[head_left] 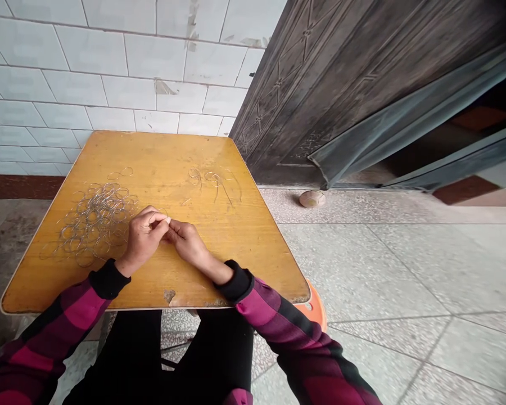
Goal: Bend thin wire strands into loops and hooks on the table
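Note:
My left hand (145,233) and my right hand (188,242) meet over the middle of the wooden table (160,281), fingertips touching. Both are closed in a pinch on a thin wire (163,211), of which only a faint curve shows above the fingers; the rest is hidden. Just left of my left hand lies a tangled pile of thin bent wire loops (95,216). Beyond my right hand, a few separate wires (215,179) with curled ends and straight tails rest on the tabletop. One loose wire loop (122,172) sits behind the pile.
A white tiled wall (109,84) stands behind the table. To the right are a dark carved door (287,112) and a grey curtain (362,146). A roundish stone-like object (312,198) lies on the floor by the doorway. Orange plastic (316,306) shows under the table's right corner.

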Action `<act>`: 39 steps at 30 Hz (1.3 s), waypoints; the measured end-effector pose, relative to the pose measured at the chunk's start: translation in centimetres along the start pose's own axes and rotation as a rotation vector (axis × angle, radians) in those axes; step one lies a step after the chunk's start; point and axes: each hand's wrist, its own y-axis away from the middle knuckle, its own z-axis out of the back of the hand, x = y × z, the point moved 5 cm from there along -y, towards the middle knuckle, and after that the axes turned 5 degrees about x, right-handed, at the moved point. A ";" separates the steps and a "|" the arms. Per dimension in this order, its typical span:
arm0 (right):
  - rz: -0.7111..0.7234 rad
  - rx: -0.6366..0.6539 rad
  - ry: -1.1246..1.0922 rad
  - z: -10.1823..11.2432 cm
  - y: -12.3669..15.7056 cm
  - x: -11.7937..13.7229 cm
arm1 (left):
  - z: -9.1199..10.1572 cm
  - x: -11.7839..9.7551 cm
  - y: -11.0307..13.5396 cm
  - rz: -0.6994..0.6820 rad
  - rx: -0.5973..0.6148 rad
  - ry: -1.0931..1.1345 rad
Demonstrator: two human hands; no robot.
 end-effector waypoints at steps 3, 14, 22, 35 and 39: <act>-0.124 0.066 -0.488 -1.5 -0.2 -1.0 | 0.5 0.0 -0.1 0.013 -0.048 0.012; -0.412 -0.057 -0.951 -3.5 1.1 -1.2 | 1.3 0.8 -0.5 0.079 -0.130 0.057; -0.528 -0.012 -1.059 -4.7 2.1 -0.3 | 2.2 1.9 -1.0 0.159 -0.249 0.175; -0.241 0.708 -0.531 -1.2 3.6 3.1 | 1.8 3.7 -2.6 0.385 0.132 0.383; 0.016 -0.104 -0.347 5.5 0.6 2.9 | -0.3 2.7 -1.5 0.396 0.379 0.328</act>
